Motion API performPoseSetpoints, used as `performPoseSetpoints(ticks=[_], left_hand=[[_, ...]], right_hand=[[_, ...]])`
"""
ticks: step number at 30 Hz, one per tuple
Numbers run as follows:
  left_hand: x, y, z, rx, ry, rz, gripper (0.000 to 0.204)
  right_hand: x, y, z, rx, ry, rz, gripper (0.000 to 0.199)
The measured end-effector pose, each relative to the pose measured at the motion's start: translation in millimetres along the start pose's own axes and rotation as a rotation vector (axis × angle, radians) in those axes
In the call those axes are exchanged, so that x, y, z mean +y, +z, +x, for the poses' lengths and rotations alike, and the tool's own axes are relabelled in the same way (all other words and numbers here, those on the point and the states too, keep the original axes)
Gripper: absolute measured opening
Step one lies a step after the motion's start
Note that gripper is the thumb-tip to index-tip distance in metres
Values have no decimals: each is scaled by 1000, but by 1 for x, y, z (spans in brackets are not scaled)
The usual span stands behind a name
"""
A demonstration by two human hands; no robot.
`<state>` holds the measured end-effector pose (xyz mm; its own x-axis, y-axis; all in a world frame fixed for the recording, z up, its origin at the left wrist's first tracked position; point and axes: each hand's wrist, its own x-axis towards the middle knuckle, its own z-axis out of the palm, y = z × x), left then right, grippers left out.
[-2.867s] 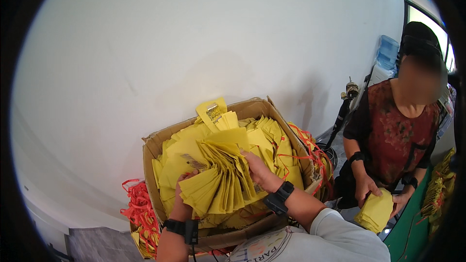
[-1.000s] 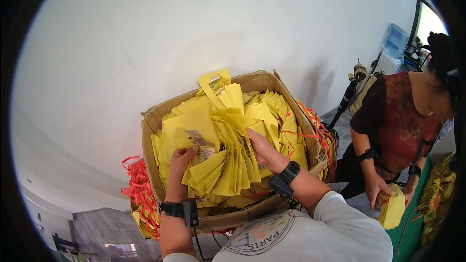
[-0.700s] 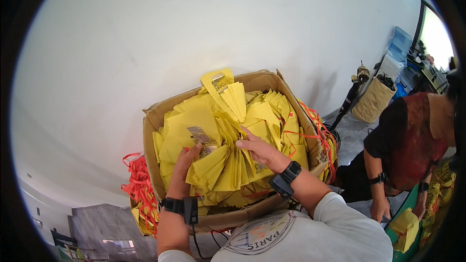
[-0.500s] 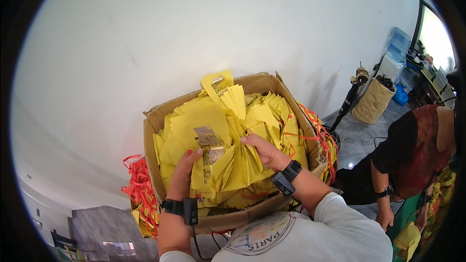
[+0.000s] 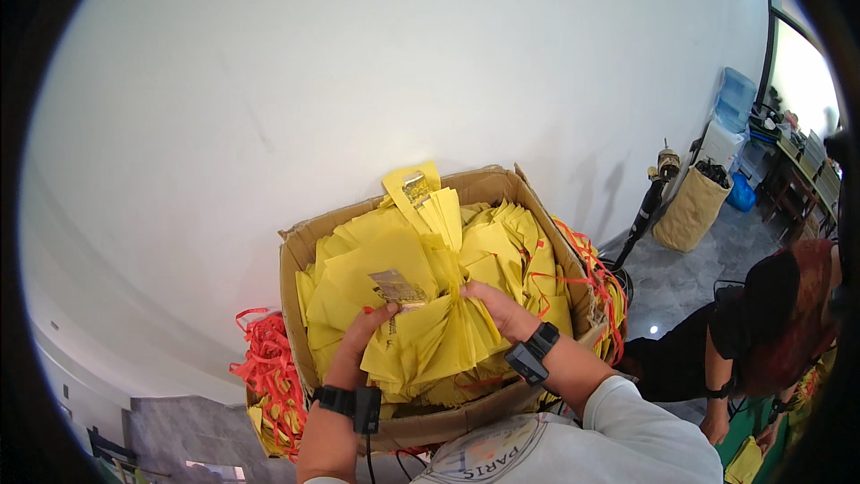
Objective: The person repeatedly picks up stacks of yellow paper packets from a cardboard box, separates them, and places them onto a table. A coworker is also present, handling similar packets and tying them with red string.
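Observation:
An open cardboard box (image 5: 298, 251) stands against a white wall, heaped with yellow paper bags (image 5: 502, 246). My left hand (image 5: 363, 341) grips the left side of a fanned bundle of yellow bags (image 5: 421, 345) lying on top of the heap. My right hand (image 5: 499, 307) rests on the bundle's right side, fingers over its pinched middle. A small gold printed tag (image 5: 397, 288) lies on a bag just above my left fingertips. Both wrists wear black bands.
Tangled red strings (image 5: 267, 372) spill at the box's left and more red strings (image 5: 596, 273) at its right. Another person (image 5: 761, 323) bends over at the far right. A tan sack (image 5: 688, 208), a black stand (image 5: 647, 206) and blue containers (image 5: 735, 99) stand by the wall.
My hands have pressed the fanned bundle down and drawn it together on the heap. The person at the right has bent low and moved toward the frame's lower right.

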<state>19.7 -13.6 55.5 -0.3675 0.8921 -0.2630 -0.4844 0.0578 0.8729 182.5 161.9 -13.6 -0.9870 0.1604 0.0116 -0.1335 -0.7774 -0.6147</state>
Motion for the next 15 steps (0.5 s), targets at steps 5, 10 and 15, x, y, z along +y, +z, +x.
performPoseSetpoints(ticks=[5, 10, 15], left_hand=[[-12, -23, 14, -47, 11, 18, 48], [-13, -45, 22, 0, 74, 199, 54], [-18, -49, -15, 205, 418, -311, 56]], right_hand=[[-4, 7, 1, 5, 18, -46, 43], [-8, 30, -3, 80, -106, -153, 55], [-38, 14, 20, 279, -292, -231, 60]])
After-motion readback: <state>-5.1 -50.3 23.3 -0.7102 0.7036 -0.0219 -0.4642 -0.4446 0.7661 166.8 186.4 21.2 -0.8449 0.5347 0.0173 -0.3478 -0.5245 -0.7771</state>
